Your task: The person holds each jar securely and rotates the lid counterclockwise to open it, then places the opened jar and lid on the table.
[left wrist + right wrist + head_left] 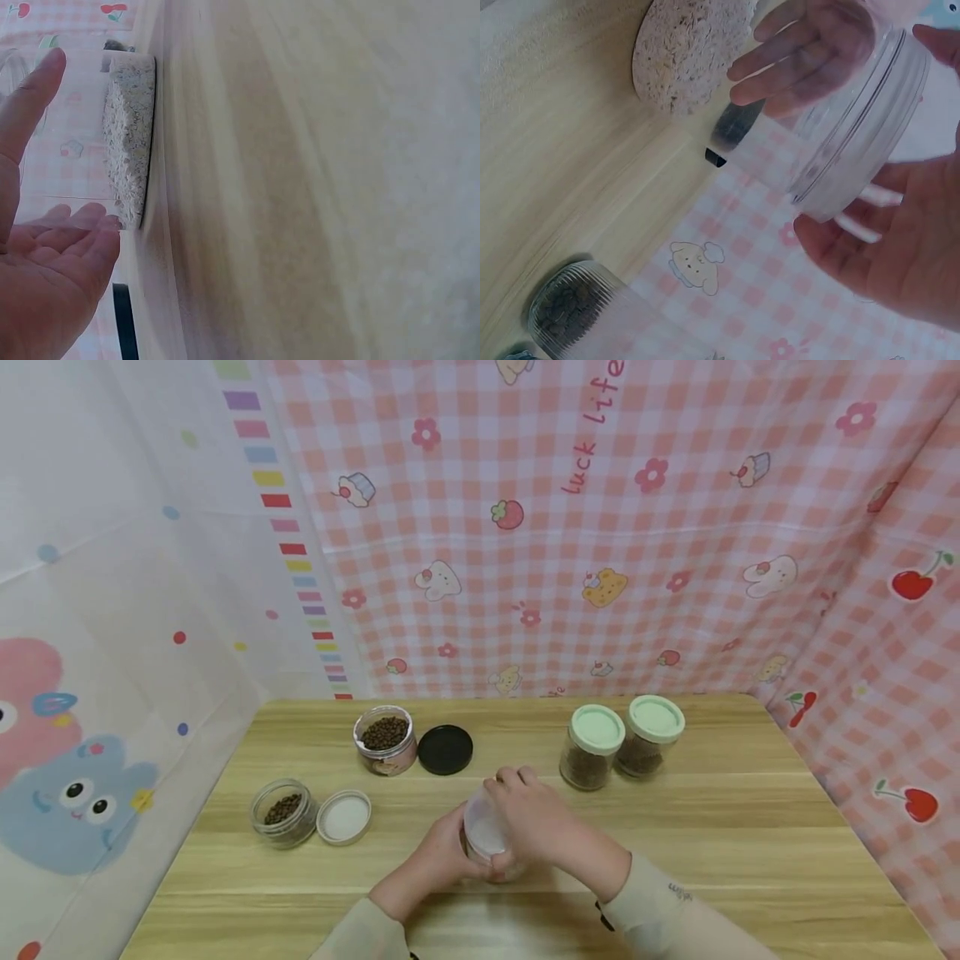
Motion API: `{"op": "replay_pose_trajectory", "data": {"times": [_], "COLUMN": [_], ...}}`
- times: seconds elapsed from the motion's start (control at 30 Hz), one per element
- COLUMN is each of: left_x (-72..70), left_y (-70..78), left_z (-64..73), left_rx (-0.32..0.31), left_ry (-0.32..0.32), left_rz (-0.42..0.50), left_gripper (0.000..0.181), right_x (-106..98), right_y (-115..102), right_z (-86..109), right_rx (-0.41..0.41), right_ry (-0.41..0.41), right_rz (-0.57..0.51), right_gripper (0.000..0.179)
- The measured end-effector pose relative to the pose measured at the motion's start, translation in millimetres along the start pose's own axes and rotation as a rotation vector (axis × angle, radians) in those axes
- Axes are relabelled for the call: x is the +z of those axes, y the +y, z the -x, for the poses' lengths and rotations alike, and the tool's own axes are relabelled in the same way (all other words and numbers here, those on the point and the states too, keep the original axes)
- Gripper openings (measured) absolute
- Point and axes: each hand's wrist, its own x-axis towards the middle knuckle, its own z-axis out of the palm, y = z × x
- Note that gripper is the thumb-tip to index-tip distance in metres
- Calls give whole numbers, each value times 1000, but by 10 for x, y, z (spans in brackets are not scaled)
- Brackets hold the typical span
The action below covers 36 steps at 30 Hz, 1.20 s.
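A clear jar [769,157] with pale, speckled flaky contents [129,142] at its bottom stands upright at the front middle of the wooden table. My left hand [438,858] grips the jar's side, its fingers showing through the clear wall in the right wrist view. From above, my right hand [536,818] holds the translucent lid [482,827], with thumb and fingers round its rim. The lid sits on top of the jar, partly covered by the right hand in the head view.
At the left, an open jar [288,832] of brown pellets is beside a white lid [344,817]. Behind them another open pellet jar [390,763] stands next to a black lid [446,749]. Two dark-filled jars [587,767] with mint-green lids [656,719] stand at the back right.
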Motion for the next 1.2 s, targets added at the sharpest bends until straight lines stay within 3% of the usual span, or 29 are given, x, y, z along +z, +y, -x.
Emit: {"op": "replay_pose_trajectory", "data": {"times": [0.2, 0.4, 0.5, 0.6, 0.73, 0.8, 0.93, 1.2], "left_x": [-31, -25, -21, -14, -3, 0, -5, -15], "left_y": [19, 2, -16, -12, 7, 8, 1, -18], "left_z": [18, 18, 13, 9, 4, 1, -5, -2], "left_rx": [-1, 16, 32, 8, -40, -43, -25, -1], "left_ry": [-20, -11, -9, -12, -9, -10, -9, -26], "left_rz": [-4, -31, -50, -26, 29, 38, 32, -29], "left_gripper": [98, 98, 94, 93, 93, 93, 92, 94], "right_x": [-31, -47, -50, -47, -20, -2, 13, -52], "right_y": [62, 79, 61, 6, -87, -122, -145, -40], "right_z": [-22, -9, -9, -13, -11, -7, -6, -7], "right_rx": [-205, -272, -241, -100, 118, 159, 139, -70], "right_ry": [-34, -105, -90, -37, 11, 7, 18, -50], "right_rz": [-32, -64, -95, -105, -12, 62, 113, -55], "right_gripper": [89, 81, 81, 90, 108, 111, 106, 93]}}
